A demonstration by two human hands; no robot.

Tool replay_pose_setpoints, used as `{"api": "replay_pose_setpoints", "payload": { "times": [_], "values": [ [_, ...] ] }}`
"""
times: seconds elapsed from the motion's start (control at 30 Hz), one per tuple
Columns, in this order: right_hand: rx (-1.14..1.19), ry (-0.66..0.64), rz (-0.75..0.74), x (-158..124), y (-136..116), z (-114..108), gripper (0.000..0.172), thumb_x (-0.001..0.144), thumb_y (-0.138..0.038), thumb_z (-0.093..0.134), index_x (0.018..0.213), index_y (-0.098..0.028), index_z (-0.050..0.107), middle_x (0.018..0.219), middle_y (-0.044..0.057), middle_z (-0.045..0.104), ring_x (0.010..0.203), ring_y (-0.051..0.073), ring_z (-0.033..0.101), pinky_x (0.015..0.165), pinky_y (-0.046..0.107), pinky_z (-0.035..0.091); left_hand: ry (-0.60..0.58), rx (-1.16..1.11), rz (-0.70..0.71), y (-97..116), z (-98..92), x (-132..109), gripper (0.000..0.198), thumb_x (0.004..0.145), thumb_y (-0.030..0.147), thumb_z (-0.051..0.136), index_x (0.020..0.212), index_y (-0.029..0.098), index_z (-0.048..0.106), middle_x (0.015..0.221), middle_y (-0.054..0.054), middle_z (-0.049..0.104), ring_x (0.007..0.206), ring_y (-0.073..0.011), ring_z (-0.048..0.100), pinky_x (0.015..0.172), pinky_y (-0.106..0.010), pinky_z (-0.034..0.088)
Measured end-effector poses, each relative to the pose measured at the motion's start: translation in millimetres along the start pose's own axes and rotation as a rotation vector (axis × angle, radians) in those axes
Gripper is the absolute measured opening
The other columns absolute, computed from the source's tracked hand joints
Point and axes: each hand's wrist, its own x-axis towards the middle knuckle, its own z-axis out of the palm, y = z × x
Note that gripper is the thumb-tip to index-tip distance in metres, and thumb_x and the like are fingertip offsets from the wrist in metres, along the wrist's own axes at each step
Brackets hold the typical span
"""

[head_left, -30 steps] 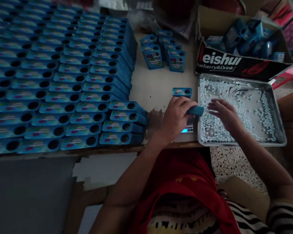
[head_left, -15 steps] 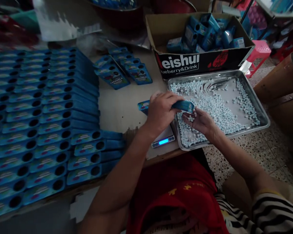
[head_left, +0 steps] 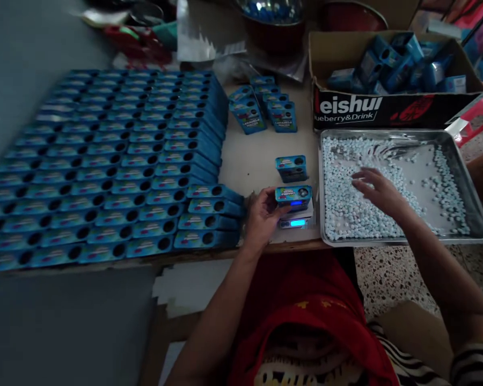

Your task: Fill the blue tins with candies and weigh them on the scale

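My left hand has its fingers on a small blue candy box, held upright at the digital scale. The scale's display glows blue, with a reflection on the box's front. Just behind stands another blue box, apart from the first. Over the metal tray hovers my right hand, its fingers apart and nothing seen in them. Small pale round candies lie loose in the tray, heaped mostly to its left side.
Rows of blue boxes with dark round openings fill the table's left side. Several more boxes stand behind the scale. A cardboard carton of blue boxes sits behind the tray. A metal bowl is at the back.
My left hand has lowered the box from beside the tray to the scale. My right hand has left the box's mouth and moved over the candies. The view has shifted left.
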Motion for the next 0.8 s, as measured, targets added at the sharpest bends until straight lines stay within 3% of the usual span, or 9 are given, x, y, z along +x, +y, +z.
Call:
{"api": "replay_pose_setpoints", "payload": {
  "times": [0.07,0.1,0.2,0.3,0.47,0.63,0.8],
  "values": [
    [-0.449,0.056,-0.103,-1.3,5.0,-6.0,0.034,0.095,-0.044,0.07,0.121,-0.022,0.076,0.142,0.017,0.067,0.113,0.034,0.072,0.097,0.052,0.061,0.016,-0.017,-0.012,-6.5,-2.6,-1.0,0.056,0.067,0.031,0.095,0.113,0.021,0.065,0.109,-0.004,0.077,0.103,-0.0215,0.076,0.096,-0.036,0.062],
    [-0.599,0.025,-0.127,-2.4,8.6,-6.8,0.034,0.096,-0.043,0.07,0.122,-0.022,0.076,0.135,0.016,0.071,0.104,0.032,0.074,0.096,0.052,0.06,0.017,-0.017,-0.009,-8.1,-3.9,-1.1,0.058,0.066,0.031,0.096,0.114,0.021,0.065,0.11,-0.004,0.077,0.104,-0.0222,0.076,0.097,-0.037,0.063],
    [-0.86,-0.125,-0.196,-6.4,20.6,0.2,0.041,0.094,-0.042,0.074,0.13,-0.023,0.072,0.125,0.016,0.074,0.101,0.034,0.073,0.091,0.051,0.059,-0.002,0.015,0.023,-3.5,-9.7,-2.3,0.064,0.064,0.033,0.098,0.119,0.021,0.066,0.117,-0.006,0.076,0.115,-0.0252,0.075,0.104,-0.039,0.062],
    [-1.007,-0.103,-0.278,-6.5,29.6,14.4,0.043,0.093,-0.035,0.071,0.133,-0.02,0.069,0.127,0.02,0.071,0.112,0.038,0.069,0.092,0.05,0.056,0.024,0.049,0.069,11.7,-18.2,-6.4,0.065,0.067,0.035,0.097,0.122,0.022,0.066,0.126,-0.009,0.076,0.125,-0.0265,0.073,0.112,-0.043,0.059],
    [-0.911,-0.087,-0.222,9.7,30.9,17.5,0.019,0.087,-0.026,0.065,0.102,-0.019,0.073,0.1,0.013,0.075,0.08,0.025,0.068,0.074,0.036,0.049,0.136,0.158,0.114,36.8,-30.5,-15.5,0.046,0.08,0.037,0.089,0.118,0.022,0.068,0.117,-0.008,0.079,0.117,-0.024,0.077,0.109,-0.043,0.063],
    [-0.566,-0.055,-0.131,22.5,22.5,-8.6,0.018,0.08,-0.03,0.069,0.096,-0.021,0.074,0.072,0.002,0.072,0.063,0.018,0.062,0.064,0.031,0.045,0.217,0.208,0.182,52.9,-34.4,-20.1,0.039,0.083,0.038,0.087,0.114,0.021,0.07,0.111,-0.006,0.078,0.11,-0.0218,0.077,0.108,-0.041,0.063],
    [-0.604,-0.104,-0.104,17.9,14.4,-17.1,0.023,0.078,-0.033,0.07,0.096,-0.021,0.078,0.074,0.003,0.073,0.066,0.018,0.063,0.067,0.032,0.046,0.119,0.221,0.209,62.0,-32.8,-16.7,0.05,0.081,0.041,0.09,0.123,0.025,0.068,0.119,-0.007,0.076,0.12,-0.0259,0.073,0.112,-0.046,0.06]
  ]
}}
